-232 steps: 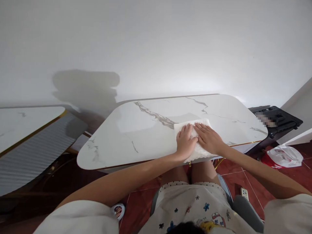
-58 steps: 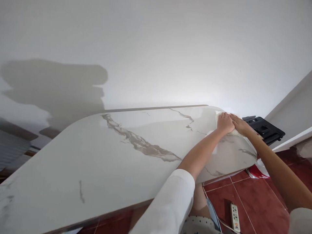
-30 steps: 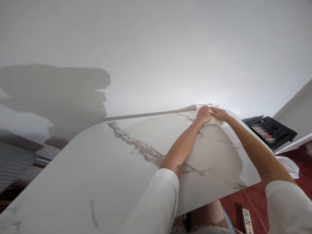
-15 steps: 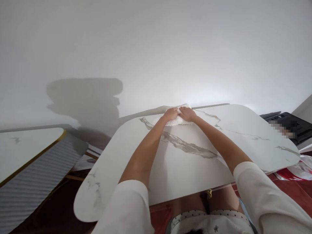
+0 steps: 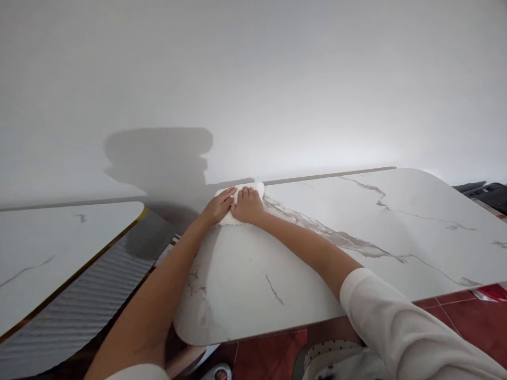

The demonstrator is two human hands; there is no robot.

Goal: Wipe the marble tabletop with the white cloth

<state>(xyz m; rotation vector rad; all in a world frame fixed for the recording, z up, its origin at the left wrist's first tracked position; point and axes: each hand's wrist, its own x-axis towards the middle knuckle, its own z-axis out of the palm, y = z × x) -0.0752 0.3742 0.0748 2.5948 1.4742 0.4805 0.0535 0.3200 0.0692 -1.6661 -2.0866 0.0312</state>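
A white cloth [image 5: 237, 218] lies on the white marble-patterned tabletop [image 5: 237, 274], at its far left corner by the wall. My left hand [image 5: 218, 206] presses on the cloth's left side, fingers stretched out and close together. Against it, my right hand [image 5: 249, 205] lies flat on the cloth with its fingers slightly spread. Both palms face down, and the thumbs are close to each other. Part of the cloth is hidden under the hands.
To the left stands a second marble-patterned table [image 5: 71, 232] with a gold edge and a ribbed grey side [image 5: 99, 295]. A plain wall [image 5: 253, 79] rises behind. Black equipment [image 5: 493, 196] is at the far right. Red floor tiles [image 5: 467, 322] show below.
Both hands and the cloth have moved left along the tabletop's far edge to its corner. The view has shifted, showing more of the left table and less of the black equipment.
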